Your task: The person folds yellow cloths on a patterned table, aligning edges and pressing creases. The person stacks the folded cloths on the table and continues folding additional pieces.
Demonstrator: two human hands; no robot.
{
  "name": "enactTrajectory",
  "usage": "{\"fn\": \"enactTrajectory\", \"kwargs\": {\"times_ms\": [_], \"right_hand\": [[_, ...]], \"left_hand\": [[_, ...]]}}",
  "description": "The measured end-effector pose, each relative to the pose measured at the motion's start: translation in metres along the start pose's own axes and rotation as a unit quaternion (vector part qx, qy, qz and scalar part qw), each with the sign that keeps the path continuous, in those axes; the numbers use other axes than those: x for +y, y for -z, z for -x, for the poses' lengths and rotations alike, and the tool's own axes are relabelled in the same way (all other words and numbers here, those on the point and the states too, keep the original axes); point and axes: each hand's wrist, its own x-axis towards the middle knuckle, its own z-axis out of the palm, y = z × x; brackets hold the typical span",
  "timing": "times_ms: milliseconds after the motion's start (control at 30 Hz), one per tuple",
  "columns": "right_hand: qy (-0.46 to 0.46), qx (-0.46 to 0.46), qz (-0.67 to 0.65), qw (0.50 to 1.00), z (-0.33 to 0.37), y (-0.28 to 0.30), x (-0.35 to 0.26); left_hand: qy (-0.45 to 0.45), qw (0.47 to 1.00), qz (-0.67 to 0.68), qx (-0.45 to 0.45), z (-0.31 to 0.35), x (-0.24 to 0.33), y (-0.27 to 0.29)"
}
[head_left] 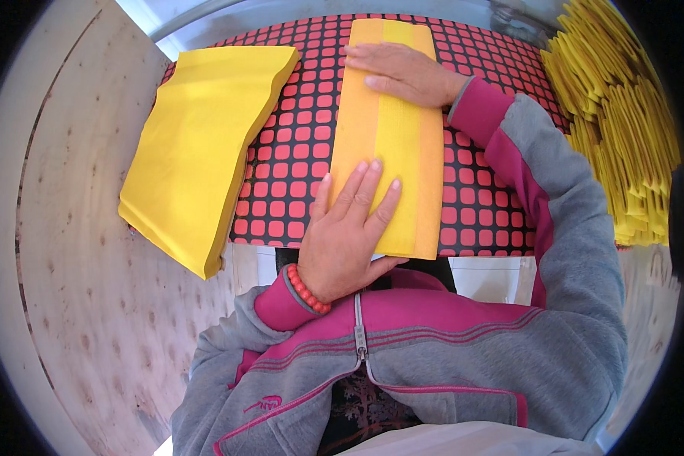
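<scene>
A long folded sheet of yellow and orange cloth-like material point(403, 175) lies on the table in front of me, its orange bands running along both long sides. My left hand point(343, 232) rests on its near end, fingers spread and pointing away from me. A red bead bracelet circles that wrist. Across the far part of the sheet lies my right hand point(406, 72), reaching in from the right with its fingers stretched out flat and pointing left. Neither hand grips anything. What is under the palms is hidden.
To the left, a thick stack of flat yellow sheets point(201, 137) overhangs the table's near edge. Many folded yellow pieces point(615, 114) are piled at the right. The table cover point(292, 167) has red squares on black. A wooden board wall point(83, 228) stands at the left.
</scene>
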Motion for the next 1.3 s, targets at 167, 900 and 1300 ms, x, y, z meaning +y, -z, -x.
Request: {"fn": "enactTrajectory", "kwargs": {"times_ms": [167, 900, 1300], "right_hand": [[-0.001, 0.037, 0.011, 0.999, -0.017, -0.004, 0.048], [-0.07, 0.11, -0.009, 0.991, -0.016, 0.013, 0.044], [0.07, 0.155, 0.069, 0.983, -0.025, -0.036, 0.055]], "left_hand": [[-0.006, 1.0, 0.004, -0.009, 0.0, -0.002, 0.0], [-0.049, 0.997, -0.027, 0.046, 0.009, 0.004, -0.006], [-0.09, 0.993, -0.049, 0.058, 0.007, 0.007, -0.011]]}}
